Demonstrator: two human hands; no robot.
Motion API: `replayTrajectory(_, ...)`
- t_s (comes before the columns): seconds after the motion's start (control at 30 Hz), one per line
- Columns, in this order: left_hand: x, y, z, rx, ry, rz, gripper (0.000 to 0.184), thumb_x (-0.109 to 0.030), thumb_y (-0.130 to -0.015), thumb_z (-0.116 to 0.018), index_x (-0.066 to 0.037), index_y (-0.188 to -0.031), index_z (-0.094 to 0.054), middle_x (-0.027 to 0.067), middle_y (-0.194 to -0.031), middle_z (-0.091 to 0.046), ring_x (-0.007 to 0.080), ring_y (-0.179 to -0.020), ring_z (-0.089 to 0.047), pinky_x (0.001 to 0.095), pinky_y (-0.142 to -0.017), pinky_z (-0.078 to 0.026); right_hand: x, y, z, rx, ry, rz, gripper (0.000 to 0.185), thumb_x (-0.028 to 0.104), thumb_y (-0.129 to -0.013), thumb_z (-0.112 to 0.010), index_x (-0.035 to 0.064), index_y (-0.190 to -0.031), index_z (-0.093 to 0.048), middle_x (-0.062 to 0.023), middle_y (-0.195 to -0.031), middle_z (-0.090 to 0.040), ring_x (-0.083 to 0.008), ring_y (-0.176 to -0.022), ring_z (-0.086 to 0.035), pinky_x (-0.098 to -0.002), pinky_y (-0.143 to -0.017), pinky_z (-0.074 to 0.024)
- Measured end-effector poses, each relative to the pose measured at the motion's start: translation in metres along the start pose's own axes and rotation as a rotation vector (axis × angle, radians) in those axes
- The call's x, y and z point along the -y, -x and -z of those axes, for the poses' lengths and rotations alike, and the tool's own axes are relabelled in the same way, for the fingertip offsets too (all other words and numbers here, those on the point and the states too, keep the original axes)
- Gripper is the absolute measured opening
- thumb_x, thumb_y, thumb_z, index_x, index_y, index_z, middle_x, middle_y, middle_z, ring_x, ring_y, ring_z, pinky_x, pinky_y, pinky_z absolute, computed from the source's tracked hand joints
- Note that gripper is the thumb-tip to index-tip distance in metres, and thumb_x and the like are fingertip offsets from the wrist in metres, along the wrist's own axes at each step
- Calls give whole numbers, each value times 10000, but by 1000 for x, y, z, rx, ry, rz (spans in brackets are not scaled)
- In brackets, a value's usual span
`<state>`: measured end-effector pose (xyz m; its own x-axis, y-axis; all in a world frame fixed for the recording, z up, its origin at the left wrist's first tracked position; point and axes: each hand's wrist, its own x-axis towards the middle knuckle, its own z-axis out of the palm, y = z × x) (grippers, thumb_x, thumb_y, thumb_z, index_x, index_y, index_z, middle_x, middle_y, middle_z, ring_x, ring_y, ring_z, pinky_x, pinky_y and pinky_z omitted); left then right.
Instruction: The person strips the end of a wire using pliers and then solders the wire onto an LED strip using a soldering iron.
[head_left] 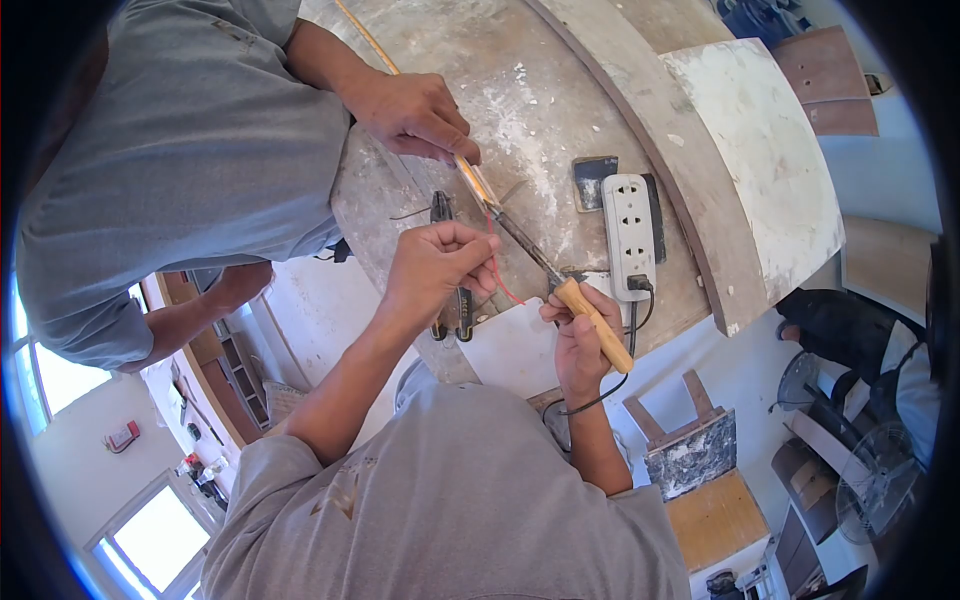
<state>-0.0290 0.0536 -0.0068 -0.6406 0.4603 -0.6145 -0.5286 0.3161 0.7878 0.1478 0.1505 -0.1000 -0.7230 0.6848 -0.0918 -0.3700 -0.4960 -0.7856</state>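
My right hand (580,352) is wrapped around the wooden handle of a soldering iron (596,325). Its metal barrel points up and left, and the tip meets or nearly meets the end of a narrow yellow-and-white strip (473,182). Between the thumb and fingers of my left hand (440,264) is a thin red wire (507,286), which runs up to that same end. Whether wire and strip are joined there is too small to tell. Another person's hand (420,118) presses the strip from the far side. Black-handled pliers (464,314) lie partly hidden beneath my left hand.
A white power strip (630,225) with a black plug and cord lies right of the iron, beside a dark flat piece (594,181). Curved boards (690,150) border the dusty worktable (530,90). A fan (880,480) stands at the lower right.
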Motion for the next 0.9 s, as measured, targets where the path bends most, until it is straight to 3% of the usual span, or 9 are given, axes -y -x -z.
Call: replayTrajectory(0.9,1,0,3,25,-1,-13,186,-143,-870,-714,25,-850,-636,56,-703,-647,101,-532,-614,209,-487,-505,8,4,2,-24,7,36,428,205,-928,-604,-57,-1248,-495,-218,-1026,-641,-276,-865,-666,-390,-783,-550)
